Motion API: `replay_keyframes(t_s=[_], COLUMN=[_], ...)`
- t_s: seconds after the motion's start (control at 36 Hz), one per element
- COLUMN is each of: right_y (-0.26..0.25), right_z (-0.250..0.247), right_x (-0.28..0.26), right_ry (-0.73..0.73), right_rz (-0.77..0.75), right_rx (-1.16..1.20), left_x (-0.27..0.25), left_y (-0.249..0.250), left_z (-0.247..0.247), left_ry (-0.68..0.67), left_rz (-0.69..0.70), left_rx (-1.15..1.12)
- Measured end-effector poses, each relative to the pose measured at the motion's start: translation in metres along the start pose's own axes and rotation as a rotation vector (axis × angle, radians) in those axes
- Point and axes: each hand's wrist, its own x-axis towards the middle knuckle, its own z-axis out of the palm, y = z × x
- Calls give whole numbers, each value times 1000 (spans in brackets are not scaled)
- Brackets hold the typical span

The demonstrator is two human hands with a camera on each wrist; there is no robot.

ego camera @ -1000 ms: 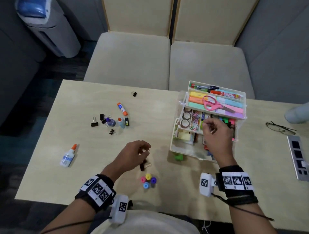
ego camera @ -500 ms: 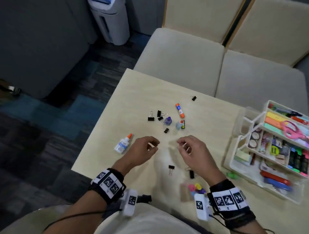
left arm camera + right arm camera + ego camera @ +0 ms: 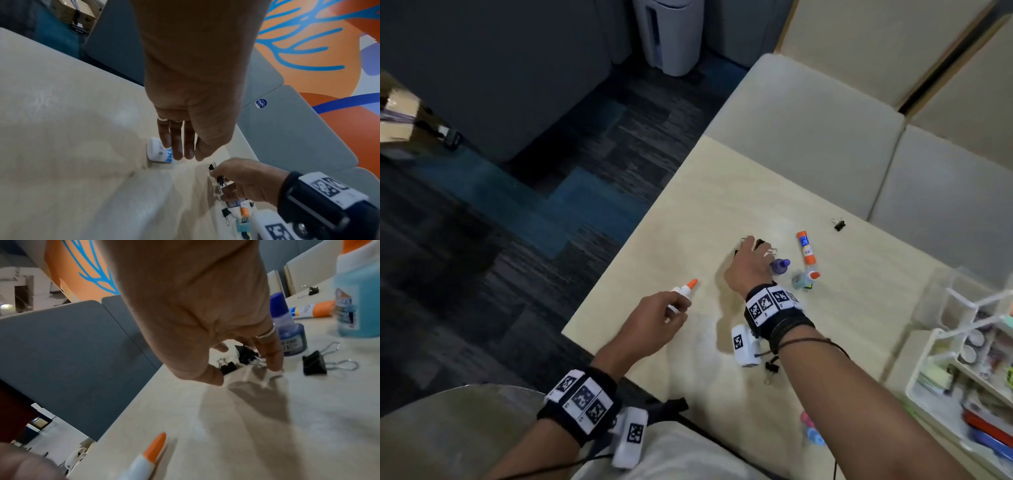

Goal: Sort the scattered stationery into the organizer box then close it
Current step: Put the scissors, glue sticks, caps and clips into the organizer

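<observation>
Soft indoor light falls from above onto the pale table [image 3: 808, 359], which shows faint glare patches near my wrists. My right hand [image 3: 748, 265] casts a dim shadow toward me; my left hand [image 3: 654, 320] casts a fainter one. The floor to my left is dark. The organizer box [image 3: 969, 373] at my far right is smeared by motion blur. Both wrist views bend strongly at the edges. The glue bottle [image 3: 146, 460] close to the right wrist camera is out of focus.
</observation>
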Motion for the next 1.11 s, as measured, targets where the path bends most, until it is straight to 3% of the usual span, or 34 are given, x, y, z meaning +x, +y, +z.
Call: replay_keyframes(t_s=[0.17,0.47,0.56,0.75,1.11], right_y=[11,53,62,66,69], right_z=[27,33,33,38,44], right_x=[-17,-39,-41,-45,-39], right_ry=[118,164,198,267,267], right_rz=[-129,-285,-319,-300,-359], right_rx=[-2,93,82,32,274], left_x=[17,99,106,120,129], left_y=[-3,38,42,36,32], left_z=[0,40,51,57,50], left_ry=[1,-164,-207,-206,-184], left_rz=[14,282,290,298,378], left_rx=[19,480,546,606,648])
